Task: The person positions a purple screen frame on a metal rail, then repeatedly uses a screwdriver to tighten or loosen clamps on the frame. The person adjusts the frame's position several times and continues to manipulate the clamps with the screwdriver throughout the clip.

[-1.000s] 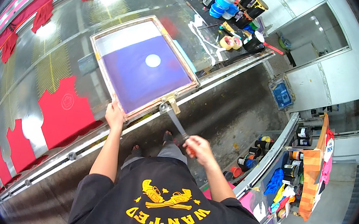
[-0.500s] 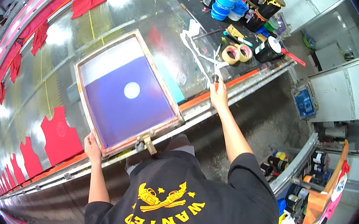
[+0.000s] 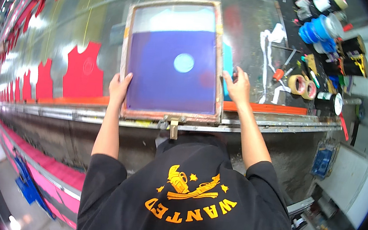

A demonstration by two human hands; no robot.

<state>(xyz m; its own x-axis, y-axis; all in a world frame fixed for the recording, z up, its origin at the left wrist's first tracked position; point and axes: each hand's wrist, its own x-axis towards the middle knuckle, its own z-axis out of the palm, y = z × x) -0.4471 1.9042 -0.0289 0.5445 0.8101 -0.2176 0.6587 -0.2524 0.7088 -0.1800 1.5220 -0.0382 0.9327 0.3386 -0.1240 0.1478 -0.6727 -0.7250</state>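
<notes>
A screen-printing frame (image 3: pixel 126 59) with a worn wooden-looking border rests on the long table before me. Its mesh is purple (image 3: pixel 160 81) with a pale round opening (image 3: pixel 184 63), and whitish along the far end. My left hand (image 3: pixel 119 89) grips the left side of the frame, its thumb over the border. Beside the right border my right hand (image 3: pixel 239 87) is empty, thumb and fingers apart; whether the thumb touches the frame I cannot tell. A metal clamp (image 3: pixel 173 128) sits at the frame's near edge. Right of that hand lies a tool with a red-orange handle (image 3: pixel 278 74).
Red cut shirt pieces (image 3: pixel 84 71) line the table to the left. On the right are white strips (image 3: pixel 263 47), tape rolls (image 3: pixel 297 84), a black jar (image 3: pixel 325 102) and blue tubs (image 3: pixel 314 31). An orange strip and metal rail (image 3: pixel 273 121) edge the table.
My right hand has left the dark-handled item among the white strips, opened, and come to the frame's right side. My left hand stays at the frame's left. The view has turned leftward.
</notes>
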